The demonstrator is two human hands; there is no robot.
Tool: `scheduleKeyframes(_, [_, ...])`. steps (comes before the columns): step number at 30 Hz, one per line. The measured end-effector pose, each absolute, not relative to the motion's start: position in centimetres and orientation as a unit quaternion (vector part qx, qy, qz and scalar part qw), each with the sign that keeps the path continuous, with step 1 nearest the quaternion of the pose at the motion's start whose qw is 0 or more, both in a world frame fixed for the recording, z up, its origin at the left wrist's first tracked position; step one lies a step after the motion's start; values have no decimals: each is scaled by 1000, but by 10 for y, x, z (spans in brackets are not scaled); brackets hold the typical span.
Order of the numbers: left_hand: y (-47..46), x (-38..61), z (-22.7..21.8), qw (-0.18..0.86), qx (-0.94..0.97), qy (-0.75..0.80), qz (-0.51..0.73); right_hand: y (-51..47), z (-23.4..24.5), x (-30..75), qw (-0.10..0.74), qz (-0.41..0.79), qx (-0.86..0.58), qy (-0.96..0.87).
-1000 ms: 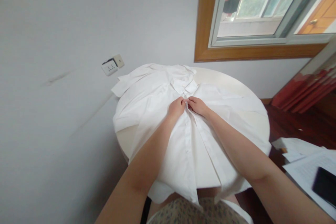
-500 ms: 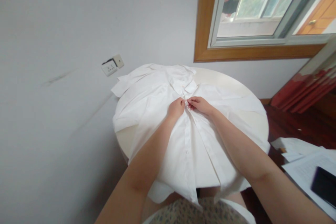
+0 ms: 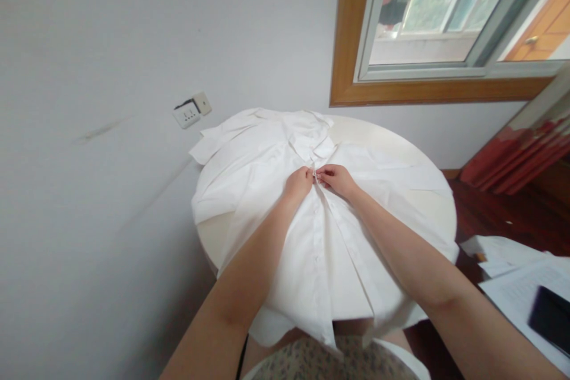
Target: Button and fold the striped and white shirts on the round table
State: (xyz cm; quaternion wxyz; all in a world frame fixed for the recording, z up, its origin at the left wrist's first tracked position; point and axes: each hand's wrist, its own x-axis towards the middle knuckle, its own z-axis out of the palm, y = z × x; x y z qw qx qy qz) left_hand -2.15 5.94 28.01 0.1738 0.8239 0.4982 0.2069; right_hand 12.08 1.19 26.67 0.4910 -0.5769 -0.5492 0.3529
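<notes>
A white button-up shirt [image 3: 262, 190] lies spread front-up over a small round white table [image 3: 427, 202], its collar toward the wall and its hem hanging over the near edge. My left hand [image 3: 297, 183] and my right hand [image 3: 335, 179] meet at the shirt's front placket just below the collar. Both pinch the fabric edges together with closed fingertips. What sits between the fingertips is too small to make out. The lower part of the front hangs apart.
A grey wall with a socket plate [image 3: 191, 111] stands behind the table. A wood-framed window [image 3: 427, 24] is at the upper right. Papers [image 3: 512, 285] and a dark phone [image 3: 550, 317] lie at the lower right, red fabric [image 3: 525, 154] beyond.
Both hands stay pinched at the same spot on the placket; the right hand's fingers shifted slightly. The view moved a little.
</notes>
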Motion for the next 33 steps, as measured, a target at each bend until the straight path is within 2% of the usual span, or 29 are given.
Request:
scheduleKeyframes(8, [59, -22, 284, 220, 815, 492, 212, 9, 268, 111, 457, 178, -623, -610])
scheduleKeyframes(21, [54, -21, 287, 153, 825, 509, 193, 12, 265, 108, 403, 141, -672, -605])
scheduleKeyframes(26, [55, -22, 287, 185, 819, 506, 198, 9, 271, 110, 405, 155, -654, -620])
scheduleKeyframes(33, [67, -23, 278, 250, 816, 469, 226, 3, 281, 97, 273, 37, -716, -641])
